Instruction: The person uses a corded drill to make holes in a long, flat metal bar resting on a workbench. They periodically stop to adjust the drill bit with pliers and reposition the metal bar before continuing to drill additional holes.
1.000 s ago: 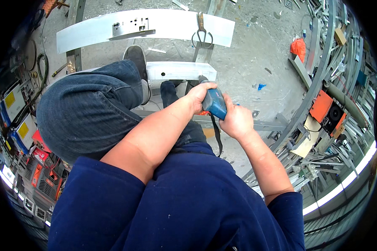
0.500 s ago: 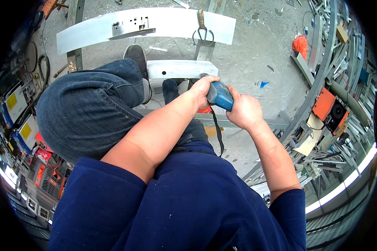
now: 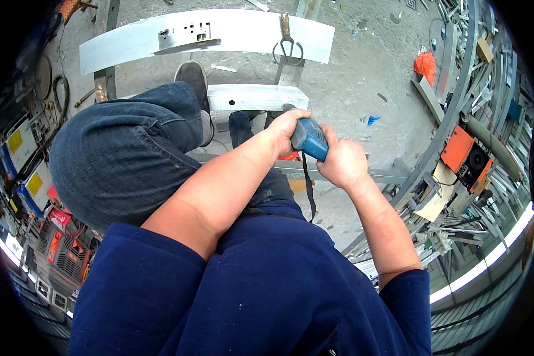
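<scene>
Up top, from left: long silvery metal sheet, small plate with cut-outs on it. Just below, pale metal bar, one round hole in it. Shears lie across the sheet's right end. My left hand is wrapped round the front of the blue power tool, nose at the bar's right end; can't tell if touching. Right hand clamps its rear. Farther right, orange bag.
</scene>
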A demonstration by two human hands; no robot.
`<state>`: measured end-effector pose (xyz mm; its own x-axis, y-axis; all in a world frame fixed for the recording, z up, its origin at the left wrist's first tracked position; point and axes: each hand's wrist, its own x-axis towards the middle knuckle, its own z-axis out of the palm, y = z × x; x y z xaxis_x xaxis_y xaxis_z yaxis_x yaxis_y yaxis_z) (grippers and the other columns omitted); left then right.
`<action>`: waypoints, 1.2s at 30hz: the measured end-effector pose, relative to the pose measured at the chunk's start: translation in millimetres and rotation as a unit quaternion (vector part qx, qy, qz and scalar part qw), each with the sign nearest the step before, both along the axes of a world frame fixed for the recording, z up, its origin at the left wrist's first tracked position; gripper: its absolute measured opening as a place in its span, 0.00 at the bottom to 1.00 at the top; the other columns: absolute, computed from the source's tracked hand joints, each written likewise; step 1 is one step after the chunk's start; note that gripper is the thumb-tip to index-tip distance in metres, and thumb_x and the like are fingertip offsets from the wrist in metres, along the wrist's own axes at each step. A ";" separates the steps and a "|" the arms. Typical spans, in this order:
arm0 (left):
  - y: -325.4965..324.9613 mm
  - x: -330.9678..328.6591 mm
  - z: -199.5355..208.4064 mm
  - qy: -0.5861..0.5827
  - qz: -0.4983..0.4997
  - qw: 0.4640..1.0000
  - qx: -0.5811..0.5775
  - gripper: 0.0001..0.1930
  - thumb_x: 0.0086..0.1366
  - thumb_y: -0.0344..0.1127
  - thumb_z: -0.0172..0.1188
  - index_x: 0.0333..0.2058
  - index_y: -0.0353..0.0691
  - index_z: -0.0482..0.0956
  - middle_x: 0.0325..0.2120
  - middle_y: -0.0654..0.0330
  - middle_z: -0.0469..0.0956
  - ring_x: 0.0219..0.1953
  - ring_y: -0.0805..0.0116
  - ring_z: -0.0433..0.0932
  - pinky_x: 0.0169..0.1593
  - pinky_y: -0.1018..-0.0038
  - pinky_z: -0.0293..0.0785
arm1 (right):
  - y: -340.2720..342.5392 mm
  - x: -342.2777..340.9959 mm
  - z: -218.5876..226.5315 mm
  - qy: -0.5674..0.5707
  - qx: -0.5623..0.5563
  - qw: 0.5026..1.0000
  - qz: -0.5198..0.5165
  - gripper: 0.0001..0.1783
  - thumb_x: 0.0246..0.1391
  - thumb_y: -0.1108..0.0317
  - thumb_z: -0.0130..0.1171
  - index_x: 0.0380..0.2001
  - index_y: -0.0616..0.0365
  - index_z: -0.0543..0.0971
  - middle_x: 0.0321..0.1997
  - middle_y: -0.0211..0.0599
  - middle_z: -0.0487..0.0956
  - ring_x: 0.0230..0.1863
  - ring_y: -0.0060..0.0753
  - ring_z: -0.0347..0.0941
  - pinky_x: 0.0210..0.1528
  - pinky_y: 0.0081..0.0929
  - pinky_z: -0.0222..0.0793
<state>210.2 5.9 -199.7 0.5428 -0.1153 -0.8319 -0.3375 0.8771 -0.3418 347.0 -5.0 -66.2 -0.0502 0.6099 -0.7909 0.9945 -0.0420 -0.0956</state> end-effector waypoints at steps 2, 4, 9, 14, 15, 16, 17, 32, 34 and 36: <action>-1.0 -1.1 1.6 0.000 -0.007 1.000 0.001 0.19 0.67 0.46 0.60 0.48 0.38 0.73 0.41 0.54 0.80 0.41 0.58 0.83 0.49 0.59 0.81 | -2.1 -1.0 0.2 -0.006 -0.006 1.000 -0.003 0.40 0.39 0.67 0.65 0.63 0.50 0.71 0.31 0.50 0.84 0.35 0.55 0.83 0.41 0.47 0.79; -0.8 -2.3 3.3 0.005 -0.021 1.000 0.003 0.19 0.67 0.46 0.60 0.48 0.38 0.72 0.41 0.54 0.80 0.41 0.58 0.83 0.49 0.60 0.81 | -4.9 -1.9 0.4 -0.003 -0.004 1.000 -0.005 0.41 0.39 0.67 0.65 0.63 0.50 0.71 0.32 0.50 0.84 0.35 0.55 0.83 0.41 0.47 0.79; -5.9 -3.1 -1.2 -0.012 -0.025 1.000 0.014 0.20 0.66 0.48 0.60 0.48 0.38 0.73 0.41 0.53 0.80 0.40 0.57 0.83 0.45 0.56 0.81 | -7.6 -4.7 2.3 -0.012 -0.033 0.999 0.000 0.44 0.41 0.66 0.65 0.66 0.53 0.67 0.33 0.46 0.85 0.36 0.50 0.84 0.40 0.43 0.80; -11.7 -2.9 -8.0 -0.014 -0.033 0.999 0.015 0.20 0.66 0.48 0.61 0.48 0.39 0.73 0.41 0.52 0.81 0.39 0.56 0.83 0.44 0.54 0.81 | -18.3 -3.9 -1.1 0.001 -0.010 1.000 -0.020 0.43 0.42 0.65 0.66 0.66 0.49 0.67 0.31 0.50 0.84 0.35 0.54 0.83 0.40 0.48 0.79; -11.9 -3.0 -7.2 -0.011 -0.036 0.999 0.012 0.20 0.66 0.48 0.61 0.48 0.39 0.74 0.41 0.52 0.80 0.39 0.56 0.83 0.44 0.54 0.81 | -18.4 -3.8 -1.2 0.002 -0.010 1.000 -0.021 0.43 0.42 0.65 0.65 0.66 0.49 0.67 0.31 0.50 0.84 0.35 0.55 0.83 0.40 0.48 0.79; -11.9 -3.0 -6.4 -0.007 -0.038 0.999 0.009 0.20 0.66 0.48 0.61 0.48 0.39 0.74 0.41 0.52 0.80 0.39 0.56 0.83 0.44 0.55 0.81 | -18.4 -3.9 -1.1 0.003 -0.010 1.000 -0.023 0.43 0.42 0.64 0.65 0.65 0.49 0.67 0.31 0.50 0.84 0.35 0.55 0.83 0.40 0.48 0.79; -11.7 -2.8 -5.8 -0.008 -0.034 0.999 0.007 0.20 0.66 0.48 0.61 0.48 0.39 0.74 0.41 0.52 0.80 0.39 0.56 0.83 0.45 0.55 0.81 | -18.2 -4.1 -0.7 0.004 -0.010 1.000 -0.024 0.42 0.42 0.64 0.65 0.65 0.49 0.68 0.31 0.50 0.84 0.35 0.55 0.83 0.40 0.48 0.79; -10.3 12.9 -15.5 -0.009 0.015 1.000 -0.004 0.20 0.66 0.44 0.62 0.50 0.37 0.73 0.41 0.53 0.79 0.42 0.58 0.82 0.49 0.55 0.81 | -9.4 12.8 -2.8 0.061 0.032 0.996 -0.060 0.42 0.43 0.68 0.67 0.65 0.46 0.69 0.45 0.45 0.84 0.44 0.54 0.82 0.49 0.45 0.78; -6.6 15.8 -5.1 0.045 -0.009 0.999 0.003 0.20 0.64 0.43 0.63 0.49 0.37 0.74 0.42 0.52 0.79 0.42 0.57 0.82 0.46 0.52 0.83 | -9.9 14.2 -3.6 0.063 0.002 0.995 -0.073 0.43 0.43 0.68 0.68 0.66 0.44 0.68 0.45 0.48 0.84 0.44 0.56 0.82 0.48 0.45 0.77; -6.2 17.1 -7.0 0.048 -0.008 0.999 0.005 0.20 0.64 0.43 0.63 0.49 0.36 0.74 0.43 0.52 0.79 0.42 0.56 0.83 0.45 0.52 0.83 | -6.8 11.7 -2.6 0.056 -0.024 0.995 -0.081 0.44 0.42 0.67 0.69 0.66 0.44 0.68 0.43 0.50 0.84 0.43 0.56 0.82 0.48 0.46 0.78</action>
<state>227.3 -0.3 -206.7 0.4584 -0.1159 -0.8812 -0.3536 0.8858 -0.3004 358.7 -11.8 -68.8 -0.0449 0.5781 -0.8147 0.9575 -0.2078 -0.2002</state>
